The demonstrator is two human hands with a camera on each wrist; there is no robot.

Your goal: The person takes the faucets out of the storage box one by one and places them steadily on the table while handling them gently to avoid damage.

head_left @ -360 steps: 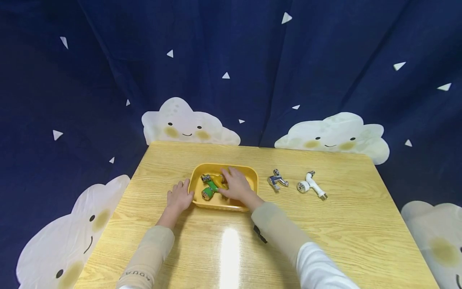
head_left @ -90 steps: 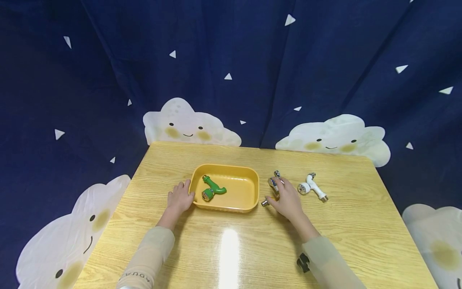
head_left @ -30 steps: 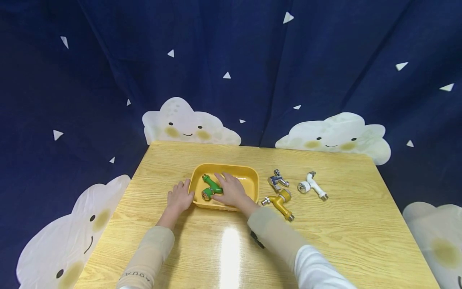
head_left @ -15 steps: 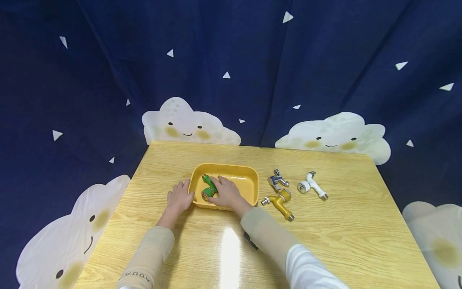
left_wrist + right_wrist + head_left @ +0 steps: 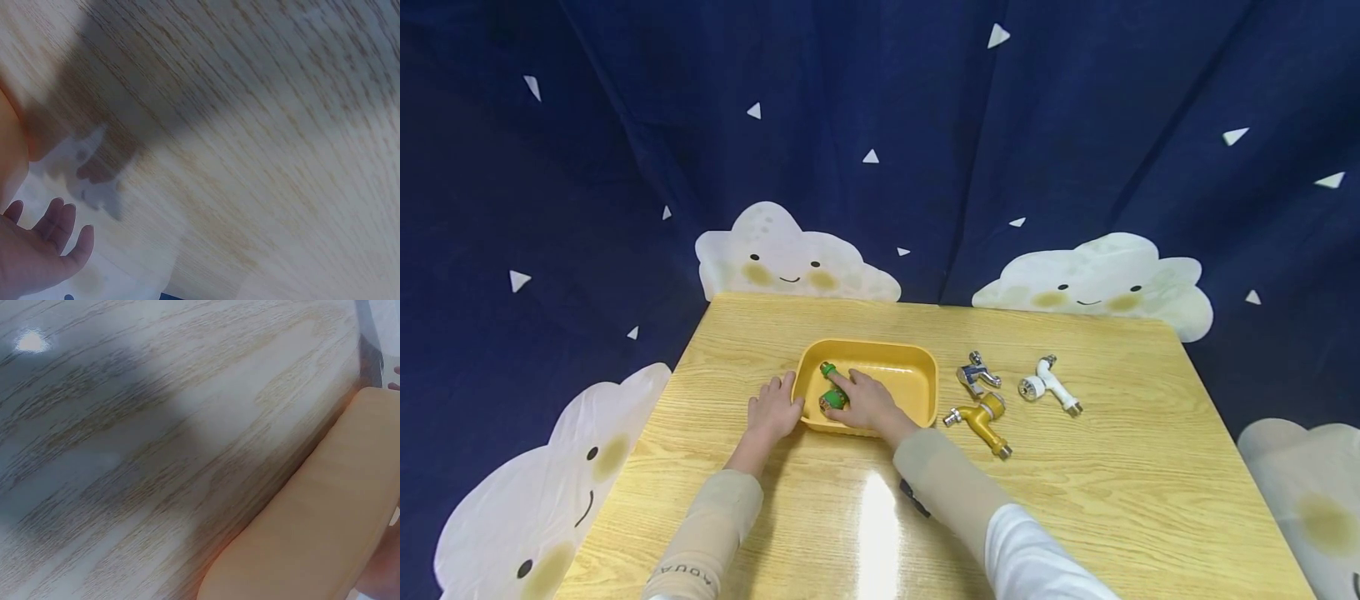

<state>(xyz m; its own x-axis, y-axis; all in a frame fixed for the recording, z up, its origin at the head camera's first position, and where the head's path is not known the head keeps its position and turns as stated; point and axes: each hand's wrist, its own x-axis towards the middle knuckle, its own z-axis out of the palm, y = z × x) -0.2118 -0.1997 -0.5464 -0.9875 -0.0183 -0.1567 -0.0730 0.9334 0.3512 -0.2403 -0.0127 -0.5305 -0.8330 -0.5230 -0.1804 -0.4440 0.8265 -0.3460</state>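
In the head view, a green faucet (image 5: 833, 400) lies in the left part of a yellow tray (image 5: 917, 354). My right hand (image 5: 868, 402) reaches over the tray's near side and grips this faucet, with index finger and thumb on either side; its spout is hidden under the hand. My left hand (image 5: 772, 407) rests against the tray's left rim with relaxed fingers. The left wrist view shows the left hand (image 5: 40, 250) with loosely bent fingers beside the tray's orange-looking wall (image 5: 11, 144). Only a sliver of the right hand (image 5: 382, 565) appears behind the tray wall (image 5: 306, 506) in the right wrist view.
To the right of the tray lie a yellow faucet (image 5: 979, 419), a chrome faucet (image 5: 976, 375) behind it and a white faucet (image 5: 1048, 385) farther right. All are on a wooden table (image 5: 1120, 500). A dark blue curtain (image 5: 820, 100) with clouds hangs behind the table.
Earlier the yellow faucet left the tray for the table, near the chrome one. Since a second ago my right hand has shifted left within the tray and closed on the green faucet. My left hand stays put.
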